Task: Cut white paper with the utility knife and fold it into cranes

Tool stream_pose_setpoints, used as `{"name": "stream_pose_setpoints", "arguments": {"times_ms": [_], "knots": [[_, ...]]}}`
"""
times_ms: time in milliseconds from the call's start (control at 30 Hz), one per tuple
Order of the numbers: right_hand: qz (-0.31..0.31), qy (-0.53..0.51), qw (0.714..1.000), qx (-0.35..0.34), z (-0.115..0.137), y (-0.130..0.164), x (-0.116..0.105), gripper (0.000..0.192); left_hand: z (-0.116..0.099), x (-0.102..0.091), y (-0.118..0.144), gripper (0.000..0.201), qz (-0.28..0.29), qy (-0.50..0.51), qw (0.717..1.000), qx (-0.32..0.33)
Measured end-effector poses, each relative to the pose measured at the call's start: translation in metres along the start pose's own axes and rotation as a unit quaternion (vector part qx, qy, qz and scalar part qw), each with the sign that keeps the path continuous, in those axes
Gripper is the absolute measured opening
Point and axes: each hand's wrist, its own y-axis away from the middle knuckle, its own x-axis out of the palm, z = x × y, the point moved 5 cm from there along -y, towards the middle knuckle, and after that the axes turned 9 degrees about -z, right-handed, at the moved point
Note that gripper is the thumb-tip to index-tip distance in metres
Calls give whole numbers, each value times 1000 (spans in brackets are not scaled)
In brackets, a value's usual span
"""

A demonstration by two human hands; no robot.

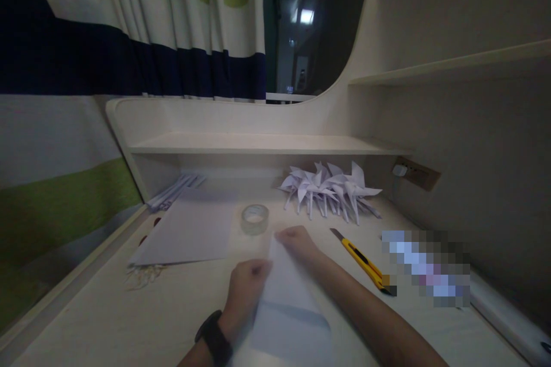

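Observation:
A sheet of white paper (pixel 286 298) lies on the desk between my arms, its near part curving up a little. My left hand (pixel 247 284), with a dark watch on the wrist, pinches the sheet's left edge. Farther up, my right hand (pixel 297 241) is closed on the sheet's far end, fingers curled. Just beyond the hands rests a roll of clear tape (pixel 255 219). To the right of my right forearm is a yellow utility knife (pixel 364 264) with its blade tip showing.
Several white paper pinwheels (pixel 327 186) are heaped under the shelf (pixel 267 143). At left lies a stack of white paper (pixel 189 229), with rolled paper sticks (pixel 172 192) behind and pale strings (pixel 144 277) under its near corner. A pixelated object (pixel 426 266) is at right, near a wall socket (pixel 417 173).

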Motion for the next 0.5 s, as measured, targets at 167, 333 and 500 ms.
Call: {"name": "stream_pose_setpoints", "arguments": {"times_ms": [167,333,500], "knots": [[22,-23,999,11,1,-1,1,32,0,-1,0,39,-5,1,1000,-10],[78,28,995,46,-4,1,3,28,-5,-6,1,38,-34,25,999,-25],[102,38,993,54,-4,3,0,25,-9,-6,0,38,-23,81,996,-36]]}}
